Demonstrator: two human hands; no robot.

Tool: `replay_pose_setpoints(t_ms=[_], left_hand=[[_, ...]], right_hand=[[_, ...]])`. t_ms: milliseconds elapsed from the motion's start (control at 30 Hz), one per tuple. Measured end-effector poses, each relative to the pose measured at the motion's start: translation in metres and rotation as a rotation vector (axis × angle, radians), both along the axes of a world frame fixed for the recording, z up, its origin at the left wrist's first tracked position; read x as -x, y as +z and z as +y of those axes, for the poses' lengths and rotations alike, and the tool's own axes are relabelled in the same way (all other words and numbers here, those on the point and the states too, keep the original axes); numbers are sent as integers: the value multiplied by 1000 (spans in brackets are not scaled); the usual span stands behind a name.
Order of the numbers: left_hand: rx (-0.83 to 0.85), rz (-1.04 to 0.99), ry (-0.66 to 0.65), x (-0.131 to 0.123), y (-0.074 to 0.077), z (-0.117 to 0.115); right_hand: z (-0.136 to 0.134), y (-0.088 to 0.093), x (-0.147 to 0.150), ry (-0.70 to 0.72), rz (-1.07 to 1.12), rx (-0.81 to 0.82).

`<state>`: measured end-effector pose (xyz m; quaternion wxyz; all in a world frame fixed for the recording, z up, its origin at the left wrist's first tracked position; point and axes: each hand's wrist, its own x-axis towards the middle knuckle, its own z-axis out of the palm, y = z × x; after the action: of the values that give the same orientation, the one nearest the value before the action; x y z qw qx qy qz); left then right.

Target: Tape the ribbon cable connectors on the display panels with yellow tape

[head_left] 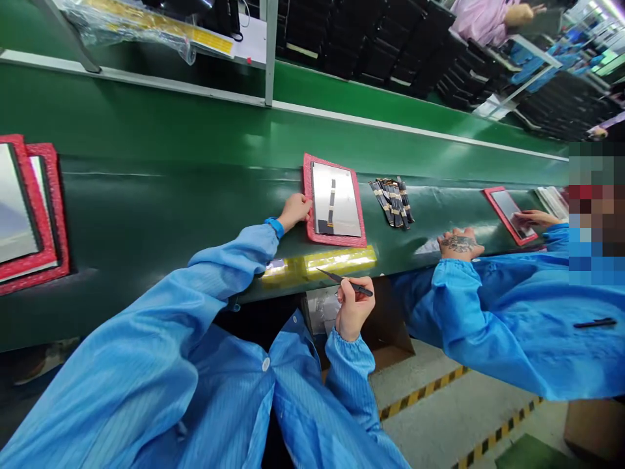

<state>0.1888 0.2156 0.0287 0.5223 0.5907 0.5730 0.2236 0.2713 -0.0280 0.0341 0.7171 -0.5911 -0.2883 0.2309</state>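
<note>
My right hand (352,309) is closed around dark tweezers (344,281), their tips pointing left over a strip of yellow tape (319,265) along the bench edge. My left hand (295,211) pinches the left edge of a pink foam sheet (362,221). On that sheet lies a silvery display panel (346,198), with a narrow flex cable (333,195) running along its face. A pile of dark flex cables (393,200) rests just right of the sheet.
Panels on pink foam (49,208) lie at the far left of the green bench (185,228). At right, a co-worker in blue (508,319) has one hand on another panel (508,208). Racks of black trays (371,39) stand behind a metal rail (390,127).
</note>
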Motion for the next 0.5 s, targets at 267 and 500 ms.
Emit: replay_pose_setpoints(t_ms=[267, 500], left_hand=[[21, 14, 195, 149, 7, -14], [-205, 139, 297, 216, 17, -59]], right_hand=[[7, -5, 10, 106, 7, 26], [20, -11, 23, 222, -10, 75]])
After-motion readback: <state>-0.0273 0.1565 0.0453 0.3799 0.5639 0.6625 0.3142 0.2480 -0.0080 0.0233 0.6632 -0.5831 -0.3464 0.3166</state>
